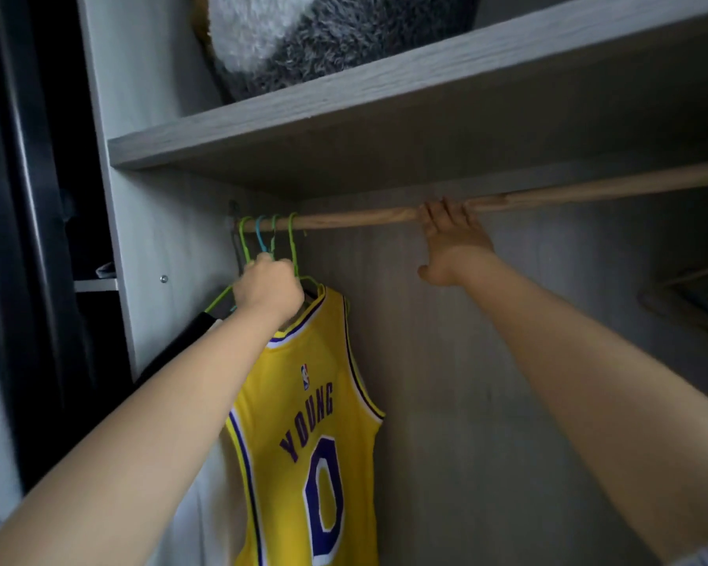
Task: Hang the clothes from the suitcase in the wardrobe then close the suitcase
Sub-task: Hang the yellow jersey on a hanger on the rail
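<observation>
Left grip (268,290) holds tight round the green hanger necks at nine o'clock on the wooden rail (356,219), right grip (450,234) curls over it, the yellow jersey (303,422) already hangs, and the suitcase is out of sight.

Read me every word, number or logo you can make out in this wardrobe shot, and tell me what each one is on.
"YOUNG": purple letters across the back of the yellow jersey hanging from the wooden rail.
"0": large purple numeral with white outline, below the name on the same jersey.
Small red, white and blue logo patch below the jersey's collar: its lettering is too small to read.
Nothing else in view carries readable text.
</observation>
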Available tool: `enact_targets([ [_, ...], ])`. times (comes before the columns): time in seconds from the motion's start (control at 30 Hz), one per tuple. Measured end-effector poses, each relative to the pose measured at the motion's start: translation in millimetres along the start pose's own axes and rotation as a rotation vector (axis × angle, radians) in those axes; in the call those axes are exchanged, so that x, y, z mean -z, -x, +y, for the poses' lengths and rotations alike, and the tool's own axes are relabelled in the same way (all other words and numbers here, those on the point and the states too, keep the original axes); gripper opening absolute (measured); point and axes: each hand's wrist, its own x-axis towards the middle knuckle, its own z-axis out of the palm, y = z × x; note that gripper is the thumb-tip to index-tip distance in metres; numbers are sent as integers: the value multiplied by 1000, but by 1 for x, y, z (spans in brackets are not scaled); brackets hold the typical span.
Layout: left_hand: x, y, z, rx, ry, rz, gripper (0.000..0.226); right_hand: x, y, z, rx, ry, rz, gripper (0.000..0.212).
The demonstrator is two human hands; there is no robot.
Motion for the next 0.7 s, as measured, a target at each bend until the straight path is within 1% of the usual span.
enact_targets([
  [0.1, 9, 24, 8, -97, -24, 11, 33, -3, 12, -6, 1, -150, -63, 85],
  [0.17, 17, 42, 9, -142, -45, -1, 33, -10, 32, -19, 16, -209, -92, 73],
  [0.23, 22, 56, 9, -174, -62, 2, 35, -15, 56, -32, 51, -230, -86, 64],
  [0.27, 22, 71, 9, -185, -70, -22, 35, -17, 76, -39, 68, -247, -99, 61],
  [0.43, 15, 134, 14, -271, -113, -100, 37, -24, 144, -57, 146, -248, -132, 57],
  [0.57, 14, 175, 9, -260, -103, -150, 34, -19, 186, -60, 161, -249, -182, 56],
  [0.7, 30, 230, -6, -213, -105, -218, 30, -8, 234, -70, 193, -361, -179, 56],
])
